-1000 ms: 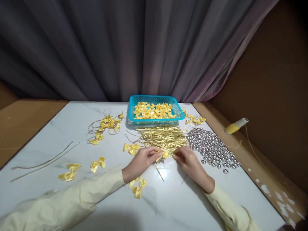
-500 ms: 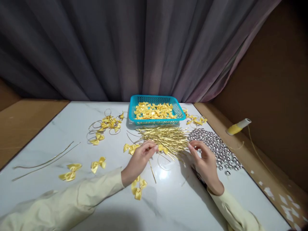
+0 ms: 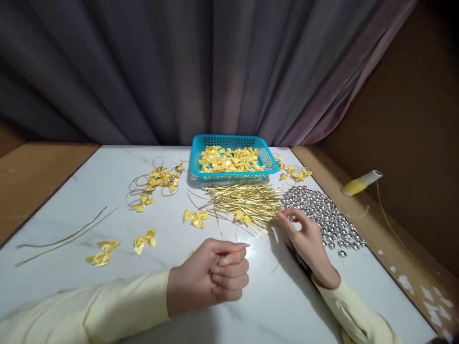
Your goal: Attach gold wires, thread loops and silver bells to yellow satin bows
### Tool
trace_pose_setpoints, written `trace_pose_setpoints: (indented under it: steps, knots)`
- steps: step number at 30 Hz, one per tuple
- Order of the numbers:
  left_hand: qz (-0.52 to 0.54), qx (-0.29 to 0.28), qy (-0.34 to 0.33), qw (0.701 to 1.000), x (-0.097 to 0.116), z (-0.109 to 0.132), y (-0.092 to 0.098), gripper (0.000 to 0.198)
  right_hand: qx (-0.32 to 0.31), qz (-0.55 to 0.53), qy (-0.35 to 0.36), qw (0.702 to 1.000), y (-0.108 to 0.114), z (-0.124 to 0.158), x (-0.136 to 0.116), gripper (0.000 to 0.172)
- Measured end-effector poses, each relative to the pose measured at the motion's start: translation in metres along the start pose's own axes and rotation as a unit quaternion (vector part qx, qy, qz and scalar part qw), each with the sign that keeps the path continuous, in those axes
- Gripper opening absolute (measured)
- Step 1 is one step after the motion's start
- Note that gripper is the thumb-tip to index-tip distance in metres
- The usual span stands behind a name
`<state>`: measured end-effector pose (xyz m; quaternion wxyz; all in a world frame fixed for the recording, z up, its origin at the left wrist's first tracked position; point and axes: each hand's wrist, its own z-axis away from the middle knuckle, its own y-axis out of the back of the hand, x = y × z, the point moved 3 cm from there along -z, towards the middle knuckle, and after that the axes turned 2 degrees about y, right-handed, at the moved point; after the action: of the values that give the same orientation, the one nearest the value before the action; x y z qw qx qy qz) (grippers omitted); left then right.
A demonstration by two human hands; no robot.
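Observation:
My left hand is closed in a pinch, thumb against forefinger and the other fingers curled in; what it holds, if anything, I cannot make out. Just beyond its fingertips lies a small yellow ribbon bow with a thin loop of cord running from it toward the pinch. My right hand has thumb and forefinger together at the right edge of a pile of gold metallic ties; its contents are hidden too. Silver beads or bells spread beyond its knuckles.
A blue basket of yellow bows stands at the back. Finished-looking looped bows lie to the left, more to the right. Loose bows and two ties lie on the left. A yellow thread cone sits at right.
My left hand has moved toward me and slightly right, away from the bow, and its fingers have curled into a fist-like pinch. My right hand stays almost in place.

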<state>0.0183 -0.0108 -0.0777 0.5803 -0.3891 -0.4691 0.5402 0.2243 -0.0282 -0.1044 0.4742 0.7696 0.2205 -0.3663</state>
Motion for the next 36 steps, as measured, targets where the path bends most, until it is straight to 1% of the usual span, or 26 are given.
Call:
trace_pose_setpoints:
  steps: [7, 9, 14, 19, 23, 26, 28, 32, 34, 36]
  knots:
    - [-0.036, 0.008, 0.02, 0.999, -0.001, 0.003, -0.005, 0.036, -0.049, 0.035, 0.0, 0.998, -0.004, -0.001, 0.007, 0.029]
    - [-0.046, 0.018, 0.015, 0.999, -0.002, 0.003, -0.006, 0.036, -0.048, 0.041, 0.004, 0.998, -0.005, -0.001, 0.006, 0.029]
    - [-0.074, 0.054, -0.007, 0.996, -0.002, 0.004, -0.01, 0.037, -0.014, 0.052, 0.022, 0.998, -0.003, 0.0, 0.005, 0.026]
    - [-0.129, 0.072, -0.037, 0.988, -0.001, 0.005, -0.015, 0.042, 0.004, 0.045, 0.033, 0.998, -0.003, 0.002, 0.005, 0.025]
    - [-0.184, 0.088, -0.058, 0.977, -0.002, 0.007, -0.018, 0.04, 0.033, 0.023, 0.048, 0.998, 0.001, 0.004, -0.003, 0.025]
    - [-0.221, 0.099, -0.054, 0.969, -0.003, 0.008, -0.018, 0.038, 0.059, 0.005, 0.065, 0.996, 0.004, 0.006, -0.011, 0.022]
    - [-0.224, 0.1, -0.048, 0.968, -0.004, 0.009, -0.019, 0.039, 0.07, -0.003, 0.079, 0.994, 0.006, 0.007, -0.015, 0.019]
    - [-0.194, 0.098, -0.046, 0.975, -0.004, 0.009, -0.018, 0.037, 0.086, -0.03, 0.099, 0.991, 0.008, 0.008, -0.019, 0.014]
    - [-0.192, 0.095, -0.046, 0.976, -0.004, 0.008, -0.018, 0.037, 0.105, -0.071, 0.104, 0.987, 0.01, 0.01, -0.022, 0.011]
    - [-0.2, 0.089, -0.042, 0.975, -0.004, 0.007, -0.016, 0.039, 0.139, -0.123, 0.113, 0.976, 0.013, 0.014, -0.03, 0.008]
